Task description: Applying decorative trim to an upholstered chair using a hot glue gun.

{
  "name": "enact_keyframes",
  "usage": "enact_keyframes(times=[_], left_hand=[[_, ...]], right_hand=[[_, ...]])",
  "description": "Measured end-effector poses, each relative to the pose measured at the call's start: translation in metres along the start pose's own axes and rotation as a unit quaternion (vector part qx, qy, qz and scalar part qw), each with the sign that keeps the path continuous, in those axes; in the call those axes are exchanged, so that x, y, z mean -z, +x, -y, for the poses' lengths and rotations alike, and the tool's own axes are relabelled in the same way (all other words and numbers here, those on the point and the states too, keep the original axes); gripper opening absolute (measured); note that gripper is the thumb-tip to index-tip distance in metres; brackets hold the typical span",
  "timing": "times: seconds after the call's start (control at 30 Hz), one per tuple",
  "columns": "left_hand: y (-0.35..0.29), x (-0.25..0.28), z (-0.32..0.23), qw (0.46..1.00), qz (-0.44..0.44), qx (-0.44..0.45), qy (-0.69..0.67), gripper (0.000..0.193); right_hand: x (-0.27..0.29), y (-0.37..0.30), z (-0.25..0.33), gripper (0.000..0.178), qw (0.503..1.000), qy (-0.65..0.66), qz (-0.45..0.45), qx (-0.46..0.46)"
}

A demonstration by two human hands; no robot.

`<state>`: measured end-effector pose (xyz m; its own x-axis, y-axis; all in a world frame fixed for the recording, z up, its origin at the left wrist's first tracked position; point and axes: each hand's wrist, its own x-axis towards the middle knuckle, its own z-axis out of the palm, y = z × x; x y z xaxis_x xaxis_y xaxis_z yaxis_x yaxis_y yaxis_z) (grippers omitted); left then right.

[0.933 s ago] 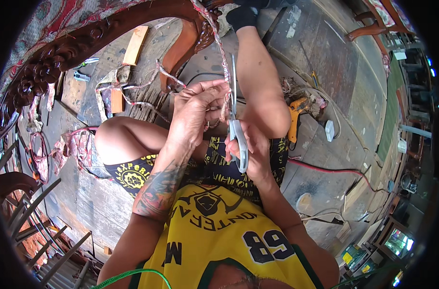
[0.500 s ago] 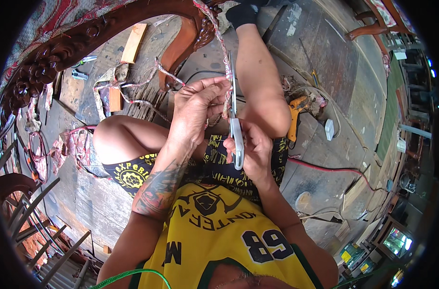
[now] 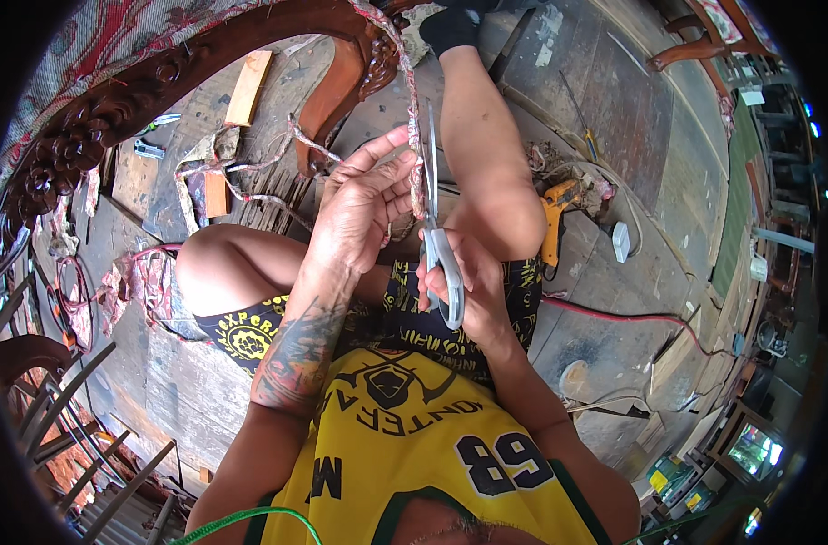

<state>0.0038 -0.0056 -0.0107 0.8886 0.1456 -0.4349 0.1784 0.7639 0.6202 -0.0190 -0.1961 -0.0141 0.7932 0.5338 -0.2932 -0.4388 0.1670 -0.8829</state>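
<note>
Up close: right hand (image 3: 473, 291) wrapped around grey handles of one pair of scissors (image 3: 436, 227), blades pointing up and away from the grip, blades nearly together beside a strip of patterned fabric trim (image 3: 412, 118). Left hand (image 3: 364, 213) just left of the blades, fingers stretched out, tips pinching that same trim above the right grip. Trim running upward along one carved wooden chair frame (image 3: 250, 54). Off to the right of both hands, one orange drill (image 3: 556, 213) on the plank floor (image 3: 632, 127).
</note>
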Motion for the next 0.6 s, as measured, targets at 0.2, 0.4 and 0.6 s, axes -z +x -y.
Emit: enact_keyframes(times=[0.2, 0.4, 0.6], left_hand=[[0.007, 0.008, 0.005, 1.0, 0.007, -0.011, -0.002, 0.032], [0.016, 0.023, 0.014, 0.987, -0.04, -0.004, 0.155, 0.037], [0.013, 0.026, 0.007, 0.973, -0.063, -0.101, 0.2, 0.029]], right_hand=[[0.017, 0.005, 0.013, 0.041, 0.989, 0.039, -0.011, 0.144], [0.104, 0.065, 0.099, 0.036, 0.928, -0.187, -0.314, 0.068], [0.234, 0.169, 0.042, 0.037, 0.739, -0.556, -0.367, 0.103]])
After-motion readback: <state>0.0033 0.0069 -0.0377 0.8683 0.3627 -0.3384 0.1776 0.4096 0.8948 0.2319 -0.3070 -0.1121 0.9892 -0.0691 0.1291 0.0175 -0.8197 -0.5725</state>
